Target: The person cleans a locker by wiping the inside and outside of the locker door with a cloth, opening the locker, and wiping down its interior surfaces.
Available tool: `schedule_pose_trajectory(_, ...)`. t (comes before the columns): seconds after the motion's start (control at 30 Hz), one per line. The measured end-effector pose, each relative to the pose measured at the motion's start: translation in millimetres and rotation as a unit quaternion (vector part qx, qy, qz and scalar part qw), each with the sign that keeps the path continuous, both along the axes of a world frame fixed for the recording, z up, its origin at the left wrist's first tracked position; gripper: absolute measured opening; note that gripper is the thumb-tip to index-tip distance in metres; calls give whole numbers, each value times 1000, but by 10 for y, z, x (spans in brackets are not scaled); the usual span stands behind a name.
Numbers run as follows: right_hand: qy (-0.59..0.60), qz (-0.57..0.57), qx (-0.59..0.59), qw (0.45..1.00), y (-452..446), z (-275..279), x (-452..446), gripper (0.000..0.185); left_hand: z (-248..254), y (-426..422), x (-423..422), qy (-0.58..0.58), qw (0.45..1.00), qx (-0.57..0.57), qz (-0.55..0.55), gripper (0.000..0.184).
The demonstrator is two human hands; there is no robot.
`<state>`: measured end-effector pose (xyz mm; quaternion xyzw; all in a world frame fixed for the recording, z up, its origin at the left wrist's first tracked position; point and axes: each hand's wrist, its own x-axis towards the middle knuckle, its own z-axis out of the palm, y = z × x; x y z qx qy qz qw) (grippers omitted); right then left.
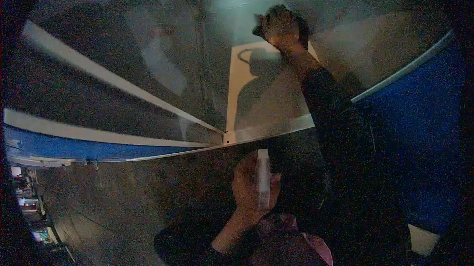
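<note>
My right hand (pixel 282 31) is stretched up, its fingers closed over a dark cloth (pixel 303 25) that bunches out on both sides. The cloth lies against a smooth, shiny panel (pixel 252 85), on which a dark shadow or reflection of a head and shoulders shows. Lower down, close to my body, my left hand (pixel 245 189) is wrapped round a slim, whitish, translucent bottle-like object (pixel 264 182). That object stands upright in the grip; its top is lost in the dark.
Pale frame strips (pixel 123 81) run to a corner left of the panel. Blue surfaces (pixel 419 137) lie to the right and along the left edge. Beneath is a brownish floor (pixel 113 197), with small, unclear objects (pixel 37 211) at far left. The light is dim.
</note>
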<state>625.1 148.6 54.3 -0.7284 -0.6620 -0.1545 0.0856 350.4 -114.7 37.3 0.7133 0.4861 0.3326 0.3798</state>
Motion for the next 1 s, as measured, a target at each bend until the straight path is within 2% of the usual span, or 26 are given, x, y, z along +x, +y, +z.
schedule_pose_trajectory(0.07,-8,-36,190,981,299,-479,108,41,-87,4,-1,8,1000,1,2,65)
schedule_pose_trajectory(0.13,-4,-63,179,982,204,-432,43,42,-88,-12,17,2,1000,14,8,65)
schedule_pose_trajectory(0.2,12,-77,-24,997,-304,190,-309,45,-86,-6,28,-19,1000,21,7,64)
schedule_pose_trajectory(0.3,62,-165,103,979,-204,-252,-304,51,-31,37,35,19,999,28,-4,62)
schedule_pose_trajectory(0.37,-35,-114,186,975,-293,-667,-215,54,-18,47,34,27,999,26,-3,61)
schedule_pose_trajectory(0.43,61,-74,150,984,-623,-553,-331,56,-43,38,16,0,1000,22,3,61)
schedule_pose_trajectory(0.47,203,-57,71,975,-925,-122,-538,55,-25,35,19,-14,999,44,3,61)
schedule_pose_trajectory(0.53,246,-22,33,968,-1281,77,-859,55,27,56,44,-41,995,89,4,61)
schedule_pose_trajectory(0.6,52,10,118,992,-1489,-37,-1084,55,34,58,47,-53,997,55,4,61)
schedule_pose_trajectory(0.63,98,-4,98,990,-1600,57,-1158,53,30,59,50,-58,998,37,5,61)
schedule_pose_trajectory(0.77,73,-6,75,994,-1665,-109,-1201,52,-43,27,30,-50,999,11,12,61)
schedule_pose_trajectory(0.83,100,-34,21,994,-1571,70,-1131,53,15,14,36,-80,997,-1,10,60)
schedule_pose_trajectory(0.93,8,-16,125,992,-1117,-284,-958,56,-25,11,46,-44,999,27,19,59)
schedule_pose_trajectory(1.0,19,-46,119,992,-811,-434,-850,56,-38,41,41,-40,996,78,15,57)
